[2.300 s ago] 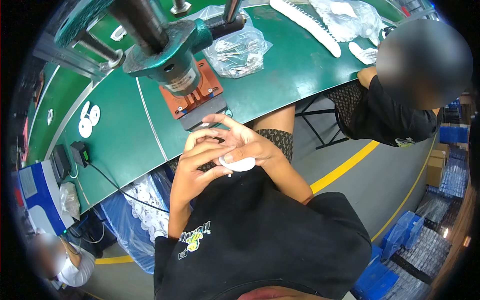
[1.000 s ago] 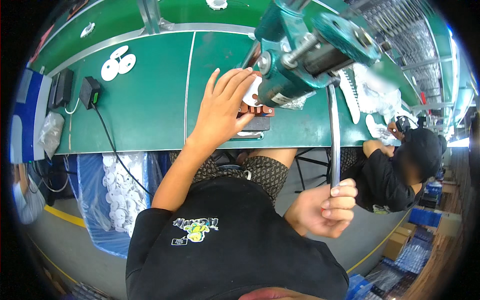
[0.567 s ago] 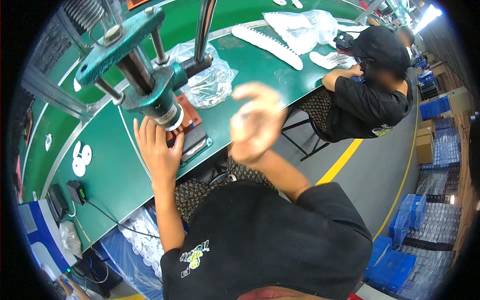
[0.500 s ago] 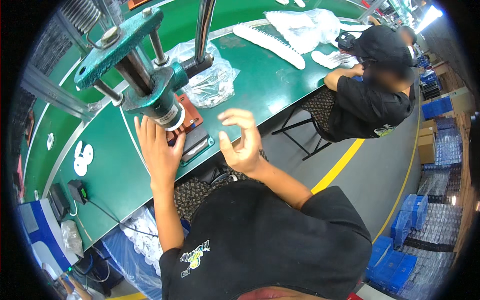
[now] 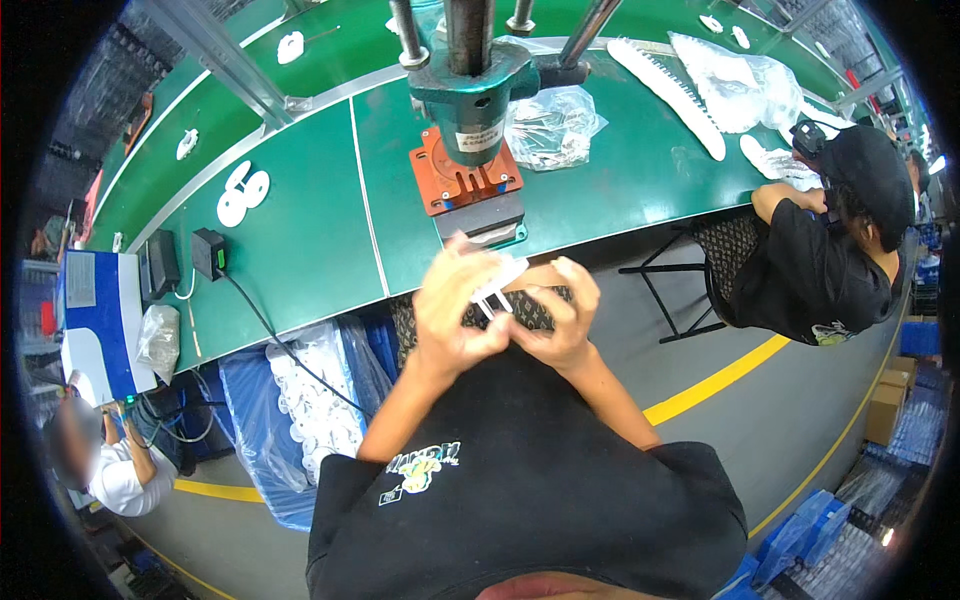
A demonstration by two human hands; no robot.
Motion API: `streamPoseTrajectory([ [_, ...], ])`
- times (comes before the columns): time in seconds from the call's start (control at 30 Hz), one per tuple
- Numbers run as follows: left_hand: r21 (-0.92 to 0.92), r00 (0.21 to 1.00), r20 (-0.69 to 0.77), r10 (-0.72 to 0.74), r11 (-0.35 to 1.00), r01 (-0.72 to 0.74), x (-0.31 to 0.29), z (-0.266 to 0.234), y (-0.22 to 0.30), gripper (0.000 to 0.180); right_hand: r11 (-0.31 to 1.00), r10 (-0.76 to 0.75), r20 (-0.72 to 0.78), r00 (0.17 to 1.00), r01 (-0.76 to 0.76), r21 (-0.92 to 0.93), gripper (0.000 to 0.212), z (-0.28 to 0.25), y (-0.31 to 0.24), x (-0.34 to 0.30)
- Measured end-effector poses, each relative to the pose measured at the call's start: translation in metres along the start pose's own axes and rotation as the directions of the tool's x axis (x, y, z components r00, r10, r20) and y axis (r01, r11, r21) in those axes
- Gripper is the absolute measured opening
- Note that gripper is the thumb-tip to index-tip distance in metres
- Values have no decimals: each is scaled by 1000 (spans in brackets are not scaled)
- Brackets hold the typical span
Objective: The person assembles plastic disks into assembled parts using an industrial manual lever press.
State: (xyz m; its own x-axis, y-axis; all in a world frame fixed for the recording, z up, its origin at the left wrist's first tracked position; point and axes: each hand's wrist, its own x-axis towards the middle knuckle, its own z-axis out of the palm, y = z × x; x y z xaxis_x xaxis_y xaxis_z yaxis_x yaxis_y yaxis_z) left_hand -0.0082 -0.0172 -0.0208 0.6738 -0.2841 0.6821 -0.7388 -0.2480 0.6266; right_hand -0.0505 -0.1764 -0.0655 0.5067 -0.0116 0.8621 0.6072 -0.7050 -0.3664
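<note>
A small white plastic part with thin prongs (image 5: 499, 283) is held above the table's near edge. My left hand (image 5: 445, 315) is closed around it, its fingers slightly blurred. Close against the part is my right hand (image 5: 566, 318), its fingers curved and apart and its thumb near the prong ends; whether it touches the prongs is unclear. Beyond my hands stands a green hand press (image 5: 470, 105) with a round ram. Under the ram sits an orange fixture plate (image 5: 432, 180) with a dark grey block (image 5: 482, 217) in front.
White discs (image 5: 240, 200) lie on the green table (image 5: 310, 260) to the left, near a black adapter (image 5: 209, 252). A clear bag (image 5: 555, 128) lies behind the press. Below the edge, a blue-lined bin (image 5: 262, 440) holds white parts. A seated co-worker (image 5: 850, 240) is at right.
Both hands have come back from the press toward my body and together. The white part now shows in my left hand. The view has shifted, placing the press farther right.
</note>
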Motion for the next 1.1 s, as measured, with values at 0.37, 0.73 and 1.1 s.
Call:
streamPoseTrajectory([
  [0.37,226,783,-337,-523,763,606,-5,-71,-40,32,932,347,-172,922,-360,-46,56,-43,92,51],
  [0.73,943,906,-171,-386,203,264,-18,-222,-227,43,696,562,-155,812,-566,-441,48,-160,328,43],
  [1.1,935,943,-154,-293,266,236,12,-196,-191,44,703,626,-54,778,-593,-393,50,-158,340,49],
])
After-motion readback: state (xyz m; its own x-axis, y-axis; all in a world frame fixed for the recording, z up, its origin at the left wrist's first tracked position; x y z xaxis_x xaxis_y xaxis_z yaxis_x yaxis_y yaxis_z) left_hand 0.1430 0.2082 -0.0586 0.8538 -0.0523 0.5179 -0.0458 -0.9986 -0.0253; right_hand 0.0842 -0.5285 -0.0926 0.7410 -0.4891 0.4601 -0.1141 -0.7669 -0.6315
